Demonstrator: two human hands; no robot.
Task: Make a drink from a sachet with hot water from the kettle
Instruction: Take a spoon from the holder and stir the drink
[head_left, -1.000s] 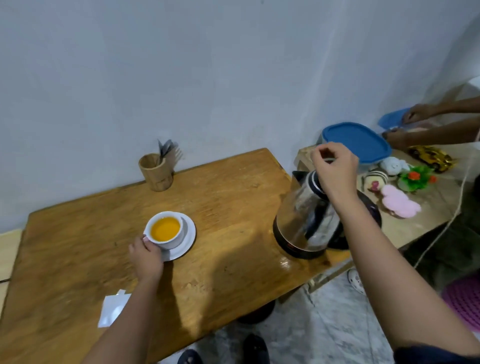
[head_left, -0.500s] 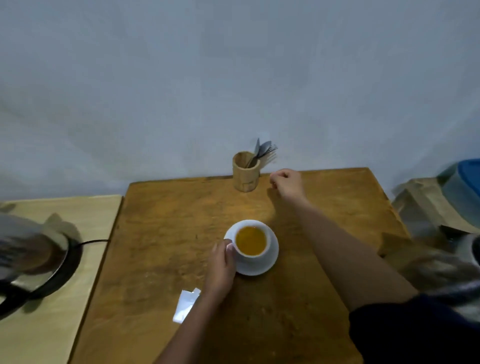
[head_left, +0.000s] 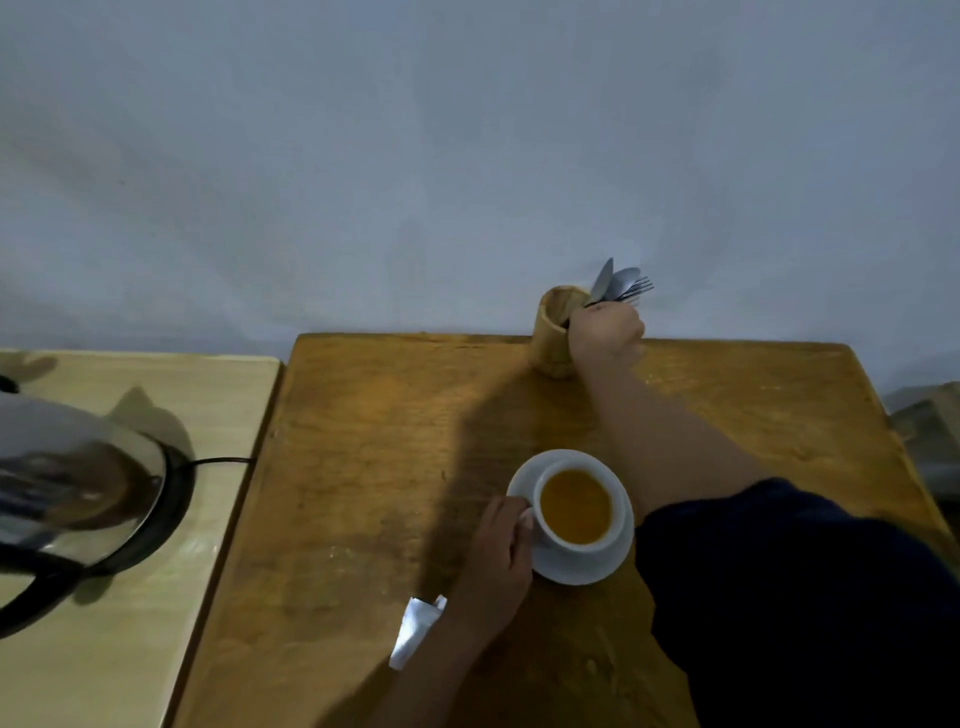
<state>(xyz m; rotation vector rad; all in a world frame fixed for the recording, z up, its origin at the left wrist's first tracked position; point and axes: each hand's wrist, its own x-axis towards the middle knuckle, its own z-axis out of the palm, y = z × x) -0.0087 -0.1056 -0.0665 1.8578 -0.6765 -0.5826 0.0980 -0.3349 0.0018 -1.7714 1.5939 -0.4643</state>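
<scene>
A white cup (head_left: 619, 519) full of orange drink stands on a white saucer (head_left: 571, 574) on the brown wooden table (head_left: 363, 441). My left hand (head_left: 506, 543) grips the cup at its left side, by the handle. My right hand (head_left: 605, 330) reaches to the far edge, beside the wooden cutlery holder (head_left: 551, 340), with its fingers closed around the handles of the cutlery (head_left: 618, 283) that sticks out of it. A torn white sachet (head_left: 415, 629) lies near the table's front, partly under my left forearm. A glass kettle (head_left: 72, 467) sits at the far left.
The kettle rests on a black base on a pale wooden side table (head_left: 130, 649) that joins the brown table's left edge; a black cable (head_left: 218, 460) runs from the base. A grey wall stands right behind the tables. Something grey and blurred lies at the right edge.
My right hand let go of a kettle at the right and moved across to the cutlery holder, closing on the cutlery. The view swung left. My left hand stayed on the cup.
</scene>
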